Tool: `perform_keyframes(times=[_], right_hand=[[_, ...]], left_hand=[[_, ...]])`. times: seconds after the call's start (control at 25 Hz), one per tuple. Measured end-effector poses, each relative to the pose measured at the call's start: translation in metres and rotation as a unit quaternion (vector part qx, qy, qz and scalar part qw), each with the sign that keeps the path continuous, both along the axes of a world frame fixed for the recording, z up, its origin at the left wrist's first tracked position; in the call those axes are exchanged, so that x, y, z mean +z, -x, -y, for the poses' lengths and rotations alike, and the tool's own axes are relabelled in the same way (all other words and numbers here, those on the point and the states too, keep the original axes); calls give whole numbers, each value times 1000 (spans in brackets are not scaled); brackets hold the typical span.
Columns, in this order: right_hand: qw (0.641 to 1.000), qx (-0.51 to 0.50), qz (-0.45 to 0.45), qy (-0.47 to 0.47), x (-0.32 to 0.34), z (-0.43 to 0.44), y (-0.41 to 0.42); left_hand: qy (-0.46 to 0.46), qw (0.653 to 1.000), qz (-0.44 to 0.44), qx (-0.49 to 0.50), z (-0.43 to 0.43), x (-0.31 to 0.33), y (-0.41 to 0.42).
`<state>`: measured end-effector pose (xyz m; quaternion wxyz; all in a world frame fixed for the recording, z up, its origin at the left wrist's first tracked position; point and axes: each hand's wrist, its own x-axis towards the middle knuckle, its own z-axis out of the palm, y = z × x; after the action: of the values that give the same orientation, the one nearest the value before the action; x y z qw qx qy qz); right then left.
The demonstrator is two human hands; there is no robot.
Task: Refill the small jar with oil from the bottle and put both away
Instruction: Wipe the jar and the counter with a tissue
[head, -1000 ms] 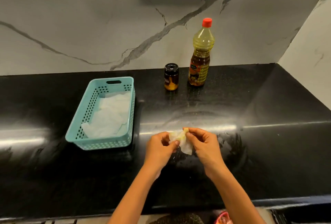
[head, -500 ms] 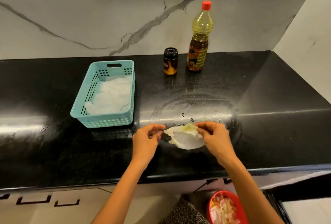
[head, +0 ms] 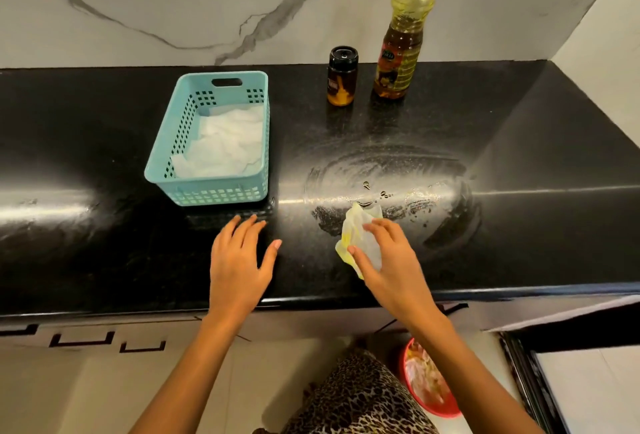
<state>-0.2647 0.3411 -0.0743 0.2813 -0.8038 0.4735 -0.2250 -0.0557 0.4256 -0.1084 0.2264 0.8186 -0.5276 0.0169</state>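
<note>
Right grip [head: 391, 260] pinches an oily tissue [head: 360, 236] at the smear [head: 398, 170], likely to mop it; left grip [head: 239, 260] is spread over the desk [head: 104, 156]. Jar [head: 342, 76] and bottle [head: 403, 35] stand capped by the wall, clear

Right hand [head: 391, 270] grips a yellow-stained tissue [head: 363, 225] near the front edge of the black surface [head: 536, 156], right at the near side of a greasy smear [head: 391, 170] with a few oil drops in it. Left hand [head: 239, 260] is spread flat just in front of the teal basket [head: 214, 192], can't tell if it's touching down. White paper [head: 225, 146] lies in the basket. Jar [head: 342, 76] and bottle [head: 401, 42] stand upright and capped, side by side at the back edge. Red bin [head: 402, 362] sits on the floor below.
</note>
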Motion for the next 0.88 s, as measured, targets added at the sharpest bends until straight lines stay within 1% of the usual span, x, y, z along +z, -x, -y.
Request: perform_keyframes(times=[0.04, 0.12, 0.16, 0.2, 0.24, 0.32, 0.4, 0.44, 0.48, 0.56, 0.64, 0.68, 0.76, 0.84, 0.88], right_hand=[[999, 15, -27, -14, -2, 2, -6], [988, 51, -141, -39, -10, 8, -24], [978, 64, -196, -27, -16, 10, -34], [970, 77, -229, -2, -19, 10, -42], [966, 98, -236, 24, -23, 6, -50], [955, 178, -227, 63, -31, -11, -53], [940, 234, -227, 99, -34, -20, -33], [940, 228, -229, 109, -34, -13, -17], [944, 200, -241, 107, -34, 1, -1], [950, 125, -278, 72, -33, 41, 19], [952, 72, -295, 36, -30, 76, 9], [953, 64, -295, 28, -31, 82, -6], [954, 95, -284, 28, -30, 70, -42], [950, 160, -259, 73, -32, 35, -61], [941, 200, -255, 103, -33, 16, -57]], left_hand=[[-8, 1000, 1, 5, 0, -1, -1], [-19, 1000, 4, 19, 3, -2, -1], [-26, 999, 4, 25, 4, -3, 0], [-31, 999, 5, 27, 5, -4, 0], [-34, 999, 8, 28, 6, -4, 0], [-40, 999, 15, 26, 5, -7, 0], [-35, 999, 15, 28, 5, -7, 0], [-33, 999, 13, 27, 5, -7, 0], [-31, 999, 9, 26, 4, -7, 0], [-29, 999, 8, 26, 5, -7, 1], [-40, 999, 11, 22, 6, -6, 1], [-51, 998, 13, 18, 6, -6, 1], [-82, 996, 22, 11, 7, -7, 0], [-111, 993, 38, 8, 8, -8, -1], [-118, 992, 46, 9, 8, -9, -2]])
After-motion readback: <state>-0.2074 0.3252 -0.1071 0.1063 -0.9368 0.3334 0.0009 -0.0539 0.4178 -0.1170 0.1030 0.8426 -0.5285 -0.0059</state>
